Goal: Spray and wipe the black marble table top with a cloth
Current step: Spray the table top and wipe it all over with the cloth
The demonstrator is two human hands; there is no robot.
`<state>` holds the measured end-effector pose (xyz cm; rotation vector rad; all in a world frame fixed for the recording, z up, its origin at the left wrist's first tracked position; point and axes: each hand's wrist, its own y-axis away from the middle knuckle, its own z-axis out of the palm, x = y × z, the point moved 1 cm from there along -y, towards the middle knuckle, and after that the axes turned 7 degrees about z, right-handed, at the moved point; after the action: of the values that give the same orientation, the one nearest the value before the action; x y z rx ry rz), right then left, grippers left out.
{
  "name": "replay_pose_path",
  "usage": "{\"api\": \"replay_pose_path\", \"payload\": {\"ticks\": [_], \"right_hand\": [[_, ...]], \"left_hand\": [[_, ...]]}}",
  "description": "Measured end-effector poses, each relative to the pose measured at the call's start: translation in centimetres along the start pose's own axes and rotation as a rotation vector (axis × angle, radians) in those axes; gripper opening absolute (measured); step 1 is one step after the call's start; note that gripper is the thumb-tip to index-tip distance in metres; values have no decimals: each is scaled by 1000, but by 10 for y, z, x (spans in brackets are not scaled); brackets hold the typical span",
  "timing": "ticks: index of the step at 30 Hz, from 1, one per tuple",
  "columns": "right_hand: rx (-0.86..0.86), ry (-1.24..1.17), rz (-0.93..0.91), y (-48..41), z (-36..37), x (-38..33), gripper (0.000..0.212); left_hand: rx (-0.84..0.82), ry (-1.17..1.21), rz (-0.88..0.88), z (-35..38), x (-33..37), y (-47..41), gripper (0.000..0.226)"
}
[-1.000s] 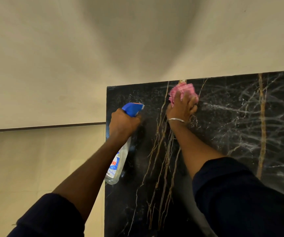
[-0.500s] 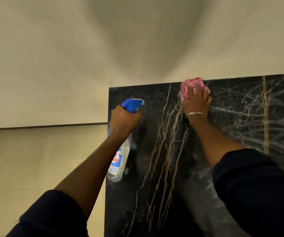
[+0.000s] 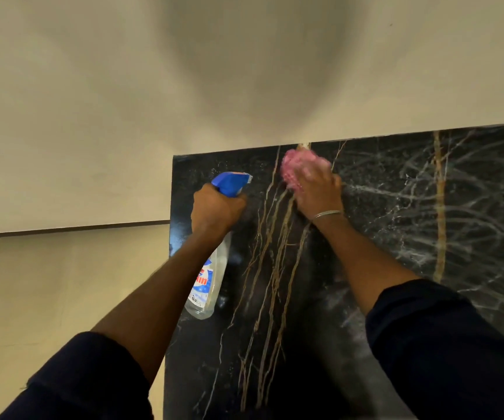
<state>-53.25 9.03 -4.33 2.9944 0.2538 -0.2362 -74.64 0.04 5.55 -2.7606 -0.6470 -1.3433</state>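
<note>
Your right hand [image 3: 317, 189] lies flat on the pink cloth [image 3: 293, 168], fingers stretched forward and pressed down on the bunched fabric; the blur hides whether they are spread or together. The cloth sits at the far edge of the black marble table top [image 3: 411, 237], just beside the wall [image 3: 93, 116], on the tan veins that run from that edge back toward you. Most of the unwiped marble, by my judgement, lies to the right of your fingers and nearer your body, so the wipe should probably sweep rightward or pull back along the veins. Your left hand [image 3: 217, 210] is clenched round the neck of the spray bottle [image 3: 211, 280], nozzle pointing toward the cloth, over the left edge.
</note>
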Motion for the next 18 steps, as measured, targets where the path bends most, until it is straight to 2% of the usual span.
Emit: {"api": "replay_pose_path", "payload": {"ticks": [4, 6, 8, 10, 15, 17, 18], "right_hand": [[57, -36, 303, -9, -12, 59, 57], [65, -93, 491, -18, -16, 55, 60], [50, -156, 578, -25, -19, 32, 61], [14, -127, 460, -28, -20, 3, 62], [-140, -4, -99, -24, -12, -40, 65], [-163, 38, -223, -19, -10, -31, 64], [-155, 45, -229, -17, -11, -22, 64]], "left_hand": [[33, 34, -28, 7, 11, 6, 34], [45, 48, -45, 10, 16, 11, 33], [54, 44, -58, 13, 18, 19, 31], [66, 35, -75, 15, 18, 27, 29], [70, 17, -97, 20, 18, 46, 24], [77, 3, -109, 21, 19, 51, 25], [77, -3, -113, 22, 20, 53, 25]]}}
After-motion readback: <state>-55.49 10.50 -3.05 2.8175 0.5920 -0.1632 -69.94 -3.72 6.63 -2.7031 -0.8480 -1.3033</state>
